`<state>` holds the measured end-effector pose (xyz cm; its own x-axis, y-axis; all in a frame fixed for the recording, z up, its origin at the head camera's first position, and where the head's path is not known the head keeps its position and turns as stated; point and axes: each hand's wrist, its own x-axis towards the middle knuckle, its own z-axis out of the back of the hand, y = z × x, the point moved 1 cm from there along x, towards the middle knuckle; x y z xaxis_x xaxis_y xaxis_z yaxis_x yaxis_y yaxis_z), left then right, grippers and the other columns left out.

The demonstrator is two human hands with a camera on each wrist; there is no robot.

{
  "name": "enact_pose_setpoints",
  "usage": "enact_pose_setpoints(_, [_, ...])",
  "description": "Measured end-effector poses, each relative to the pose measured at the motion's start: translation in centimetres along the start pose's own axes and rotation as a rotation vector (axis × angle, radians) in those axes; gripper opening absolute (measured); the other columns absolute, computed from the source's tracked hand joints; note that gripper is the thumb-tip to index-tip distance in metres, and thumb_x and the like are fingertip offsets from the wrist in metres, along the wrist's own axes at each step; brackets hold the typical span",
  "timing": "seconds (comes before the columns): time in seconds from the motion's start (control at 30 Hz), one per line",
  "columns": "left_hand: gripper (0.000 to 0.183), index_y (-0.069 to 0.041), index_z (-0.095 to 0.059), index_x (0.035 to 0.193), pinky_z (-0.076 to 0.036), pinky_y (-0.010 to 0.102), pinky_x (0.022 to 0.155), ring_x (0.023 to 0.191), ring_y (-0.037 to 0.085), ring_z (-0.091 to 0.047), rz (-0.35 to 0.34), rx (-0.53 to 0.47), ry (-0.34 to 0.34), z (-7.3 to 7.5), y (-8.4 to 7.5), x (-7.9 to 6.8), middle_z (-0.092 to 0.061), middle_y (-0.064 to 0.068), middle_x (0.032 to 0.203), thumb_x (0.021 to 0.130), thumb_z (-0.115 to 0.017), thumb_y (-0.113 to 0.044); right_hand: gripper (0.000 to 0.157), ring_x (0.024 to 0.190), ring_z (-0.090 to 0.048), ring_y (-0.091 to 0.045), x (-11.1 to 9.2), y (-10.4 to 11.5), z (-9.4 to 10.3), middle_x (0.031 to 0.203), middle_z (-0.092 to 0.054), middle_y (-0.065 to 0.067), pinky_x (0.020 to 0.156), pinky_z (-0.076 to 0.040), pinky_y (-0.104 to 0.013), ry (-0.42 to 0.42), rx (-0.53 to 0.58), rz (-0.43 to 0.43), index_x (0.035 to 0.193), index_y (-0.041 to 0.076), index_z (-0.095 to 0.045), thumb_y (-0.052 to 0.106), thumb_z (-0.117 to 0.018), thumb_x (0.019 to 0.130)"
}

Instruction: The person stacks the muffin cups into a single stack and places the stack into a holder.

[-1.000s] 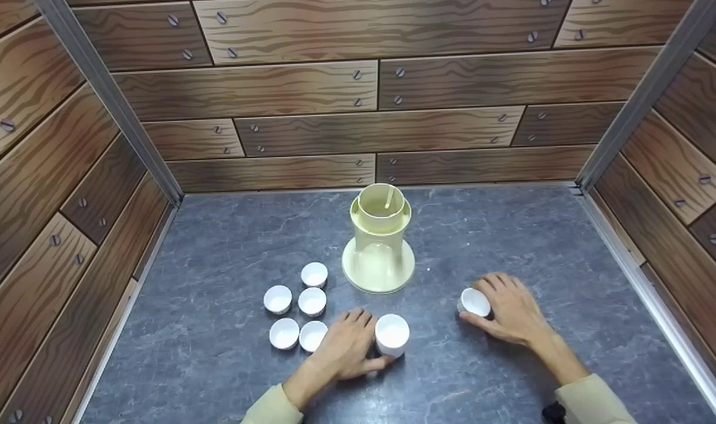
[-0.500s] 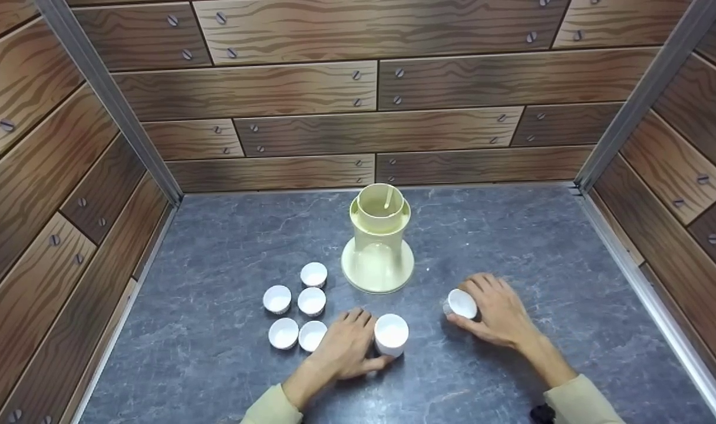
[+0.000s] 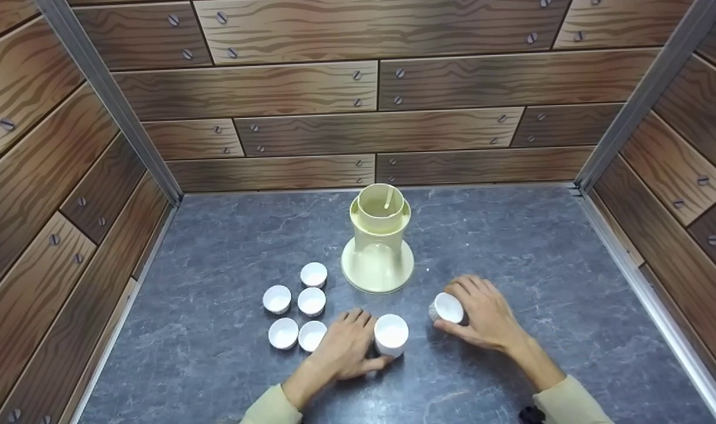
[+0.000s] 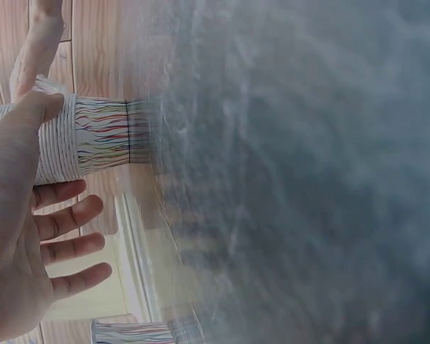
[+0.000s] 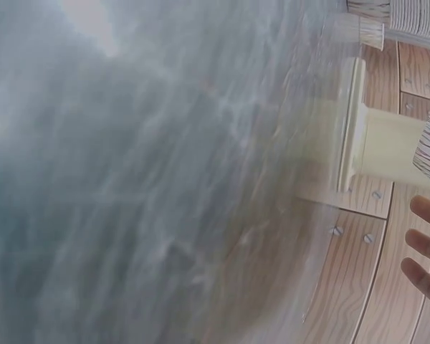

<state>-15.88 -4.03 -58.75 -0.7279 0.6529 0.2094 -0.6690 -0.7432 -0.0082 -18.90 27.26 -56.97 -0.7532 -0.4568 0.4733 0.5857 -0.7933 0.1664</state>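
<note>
- The left hand [image 3: 349, 346] is grasping the stack [image 3: 391, 335] at its side: thumb along the near side, index finger against the far side, the other fingers [image 4: 73, 247] fairly straight and spread.
- The stack is nested cups standing upright on the desk [image 3: 228, 235], to the right of the left hand's palm, between the two hands; white ribbed sides show above, thin coloured lines on the lowest cup.
- The right hand [image 3: 481, 315] is grasping one cup [image 3: 449, 308] between thumb and fingers, on its left side, towards the stack but apart from it.
- That cup is raised off the desk and tilted, its white mouth facing up towards the head; its side bears the same coloured lines.
- Five single cups [image 3: 312, 302] stand upright, mouths up, to the left of the left hand; the nearest is just beside its knuckles, and whether they touch cannot be told.
- Beyond both hands, between them, a pale yellow stand [image 3: 379, 268] rises upright from a round base, touching neither hand.
- Light sleeves [image 3: 273, 406] cover both forearms; a dark object [image 3: 531, 415] shows beside the right one.
- Wood-print walls [image 3: 310, 88] rise beyond the hands and to either side, with metal posts [image 3: 110, 106] at the corners.
</note>
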Motion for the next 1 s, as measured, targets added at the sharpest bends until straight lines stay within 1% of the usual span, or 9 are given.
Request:
enact_pose_setpoints(0.1, [0.072,-0.012,-0.063,0.128,-0.056,0.039,0.100,0.114,0.022,-0.067,-0.008,-0.009,-0.016,-0.1,0.0,0.0,-0.070,0.003,0.115,0.093,-0.055,-0.075,0.055,0.117,-0.066,-0.032,0.1,0.4,0.0,0.119,-0.071,-0.007,0.102,-0.053,-0.055,0.000,0.004,0.003,0.114,0.017,-0.071,0.057,-0.084,0.078])
enact_pose_setpoints(0.2, [0.072,-0.012,-0.063,0.128,-0.056,0.040,0.099,0.113,0.022,-0.066,-0.009,-0.009,-0.020,-0.1,0.0,0.0,-0.070,0.003,0.114,0.093,-0.055,-0.075,0.057,0.117,-0.066,-0.032,0.3,0.7,0.1,0.118,-0.070,-0.007,0.101,-0.053,-0.055,-0.004,0.007,0.008,0.114,0.017,-0.071,0.057,-0.085,0.077])
enact_pose_setpoints(0.33, [0.073,-0.012,-0.063,0.129,-0.056,0.040,0.098,0.114,0.023,-0.066,-0.003,-0.002,-0.010,-0.1,0.0,0.0,-0.070,0.004,0.115,0.093,-0.054,-0.075,0.058,0.115,-0.066,-0.031,0.5,1.1,0.1,0.117,-0.070,-0.006,0.101,-0.053,-0.054,-0.016,0.018,0.022,0.114,0.017,-0.070,0.055,-0.088,0.074])
enact_pose_setpoints(0.53, [0.074,-0.012,-0.062,0.130,-0.055,0.041,0.100,0.117,0.024,-0.067,0.002,0.000,0.001,-0.1,0.0,0.0,-0.071,0.005,0.118,0.093,-0.056,-0.075,0.057,0.114,-0.066,-0.028,0.8,1.6,0.0,0.116,-0.070,-0.005,0.101,-0.054,-0.052,-0.045,0.042,0.034,0.112,0.017,-0.070,0.055,-0.088,0.073])
enact_pose_setpoints(0.7, [0.074,-0.012,-0.062,0.131,-0.055,0.042,0.100,0.118,0.024,-0.067,0.005,0.001,0.001,0.0,0.0,0.0,-0.071,0.005,0.119,0.093,-0.056,-0.075,0.056,0.114,-0.066,-0.029,1.0,2.1,-0.2,0.116,-0.070,-0.006,0.101,-0.054,-0.054,-0.051,0.059,0.034,0.112,0.017,-0.070,0.052,-0.089,0.072])
enact_pose_setpoints(1.0, [0.071,-0.013,-0.064,0.127,-0.056,0.040,0.095,0.111,0.022,-0.066,0.004,-0.008,-0.024,-0.1,0.0,0.0,-0.070,0.003,0.113,0.092,-0.057,-0.074,0.057,0.116,-0.067,-0.028,1.4,2.8,-0.2,0.118,-0.071,-0.005,0.101,-0.055,-0.055,-0.062,0.072,0.049,0.113,0.017,-0.070,0.053,-0.088,0.073])
